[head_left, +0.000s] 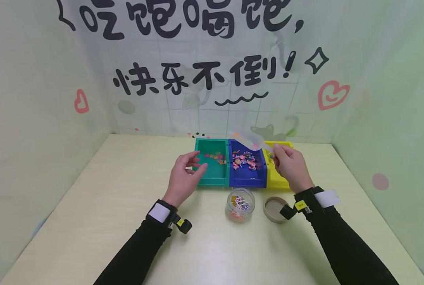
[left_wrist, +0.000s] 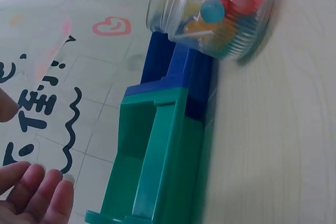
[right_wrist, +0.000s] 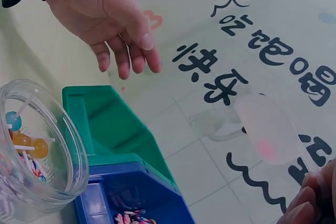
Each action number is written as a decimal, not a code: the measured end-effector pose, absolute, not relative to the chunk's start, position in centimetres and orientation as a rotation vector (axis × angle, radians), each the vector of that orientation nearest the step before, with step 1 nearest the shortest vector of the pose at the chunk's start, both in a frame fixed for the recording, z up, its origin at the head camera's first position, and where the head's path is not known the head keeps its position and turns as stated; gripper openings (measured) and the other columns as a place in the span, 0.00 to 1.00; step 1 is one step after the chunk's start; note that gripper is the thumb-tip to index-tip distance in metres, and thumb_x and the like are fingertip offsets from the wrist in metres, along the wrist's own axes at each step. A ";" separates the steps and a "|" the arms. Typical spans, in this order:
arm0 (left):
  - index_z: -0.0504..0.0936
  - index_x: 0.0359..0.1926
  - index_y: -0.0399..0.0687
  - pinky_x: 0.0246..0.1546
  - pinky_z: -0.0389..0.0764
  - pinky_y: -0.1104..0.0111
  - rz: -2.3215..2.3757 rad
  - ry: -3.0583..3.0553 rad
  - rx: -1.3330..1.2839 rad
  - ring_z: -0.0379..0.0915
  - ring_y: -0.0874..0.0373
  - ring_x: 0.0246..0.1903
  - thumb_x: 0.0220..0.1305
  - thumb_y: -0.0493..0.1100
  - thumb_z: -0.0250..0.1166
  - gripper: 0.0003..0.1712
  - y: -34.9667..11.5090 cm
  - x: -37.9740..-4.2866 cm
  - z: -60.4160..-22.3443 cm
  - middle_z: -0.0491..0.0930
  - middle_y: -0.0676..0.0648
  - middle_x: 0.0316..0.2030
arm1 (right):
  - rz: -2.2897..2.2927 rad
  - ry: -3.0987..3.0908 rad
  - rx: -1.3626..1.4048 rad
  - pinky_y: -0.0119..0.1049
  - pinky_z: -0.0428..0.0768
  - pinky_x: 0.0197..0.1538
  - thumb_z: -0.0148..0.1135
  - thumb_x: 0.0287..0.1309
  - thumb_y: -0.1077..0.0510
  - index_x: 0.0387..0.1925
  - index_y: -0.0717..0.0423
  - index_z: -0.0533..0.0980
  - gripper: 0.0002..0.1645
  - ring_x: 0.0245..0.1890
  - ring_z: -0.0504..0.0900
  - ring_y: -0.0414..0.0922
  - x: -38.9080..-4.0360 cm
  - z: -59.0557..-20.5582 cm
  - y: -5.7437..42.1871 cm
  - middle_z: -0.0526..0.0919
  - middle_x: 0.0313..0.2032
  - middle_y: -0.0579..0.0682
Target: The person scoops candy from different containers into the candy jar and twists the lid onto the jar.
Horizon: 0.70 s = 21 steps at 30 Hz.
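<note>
My right hand [head_left: 291,166] grips the handle of a translucent plastic scoop [head_left: 248,140], raised above the blue bin [head_left: 248,181]. Small orange and pink pieces show in its bowl. My left hand [head_left: 184,178], fingers spread and slightly bent, hovers at the left side of the green bin [head_left: 212,181], holding nothing. Star-like colourful pieces [head_left: 216,157] lie in the green bin, and striped lollipop-like pieces [head_left: 245,159] in the blue one. Partly behind my right hand is the yellow bin [head_left: 277,181]. In the right wrist view, the scoop [right_wrist: 268,129] appears with a pink spot inside.
In front of the bins stands an open clear jar [head_left: 240,209] with small candy-like pieces, some on white sticks. A round lid [head_left: 274,209] lies right of it, near my right wrist. Printed walls [head_left: 212,118] enclose the pale table [head_left: 133,166] at the back and sides.
</note>
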<state>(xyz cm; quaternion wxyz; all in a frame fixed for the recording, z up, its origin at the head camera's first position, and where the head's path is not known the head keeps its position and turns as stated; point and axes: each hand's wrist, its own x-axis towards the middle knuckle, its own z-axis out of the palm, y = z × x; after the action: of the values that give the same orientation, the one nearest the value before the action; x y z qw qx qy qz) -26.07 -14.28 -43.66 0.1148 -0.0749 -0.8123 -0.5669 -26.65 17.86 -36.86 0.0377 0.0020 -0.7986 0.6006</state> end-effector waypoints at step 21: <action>0.70 0.81 0.46 0.71 0.81 0.48 -1.757 -2.716 -0.582 0.76 0.40 0.72 0.63 0.62 0.81 0.53 -10.2 -23.5 -45.5 0.73 0.42 0.77 | 1.864 -2.396 0.095 0.32 0.71 0.29 0.53 0.84 0.38 0.35 0.48 0.78 0.24 0.29 0.72 0.44 -21.8 -34.4 22.1 0.73 0.27 0.43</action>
<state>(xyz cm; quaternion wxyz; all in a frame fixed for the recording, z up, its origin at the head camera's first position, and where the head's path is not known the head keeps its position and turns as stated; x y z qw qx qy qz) -23.48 -10.20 -45.50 -0.0726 -0.1767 -0.8243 -0.5330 -21.76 22.14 -34.43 0.0520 0.0312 -0.7878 0.6129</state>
